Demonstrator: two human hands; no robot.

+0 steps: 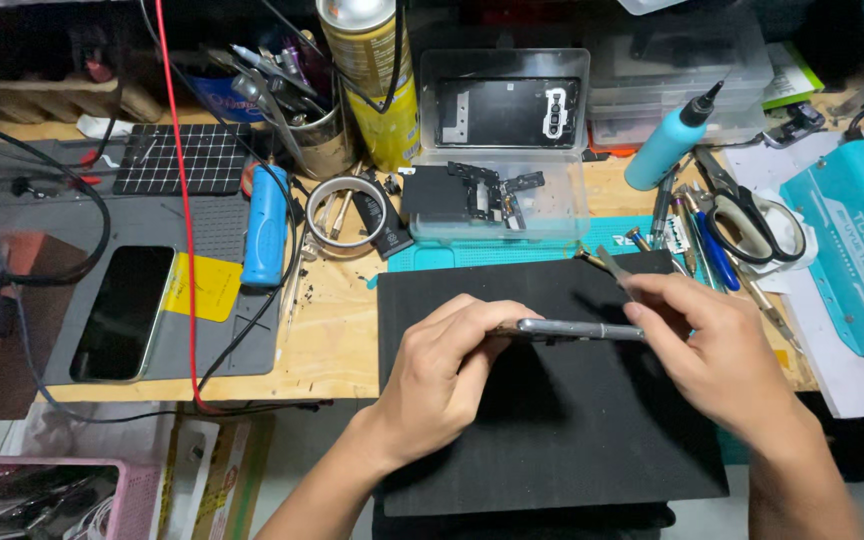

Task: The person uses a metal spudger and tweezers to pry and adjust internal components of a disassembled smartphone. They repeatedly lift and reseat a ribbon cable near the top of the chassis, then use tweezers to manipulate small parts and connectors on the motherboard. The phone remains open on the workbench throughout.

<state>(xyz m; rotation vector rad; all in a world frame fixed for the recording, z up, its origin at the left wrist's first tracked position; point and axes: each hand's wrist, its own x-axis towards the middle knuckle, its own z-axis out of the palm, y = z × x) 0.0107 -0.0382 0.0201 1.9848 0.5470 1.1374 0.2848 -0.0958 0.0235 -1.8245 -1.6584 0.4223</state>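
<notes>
Both hands hold a thin silver phone edge-up over a black mat. Left hand and right hand clamp its ends. It looks stiff, slippery, fragile; best gripped by its edges.

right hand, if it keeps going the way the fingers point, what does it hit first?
The right hand points left along the silver phone it grips edge-on. Going straight on, it would likely first meet the left hand holding the phone's other end; relative height is hard to judge.
</notes>
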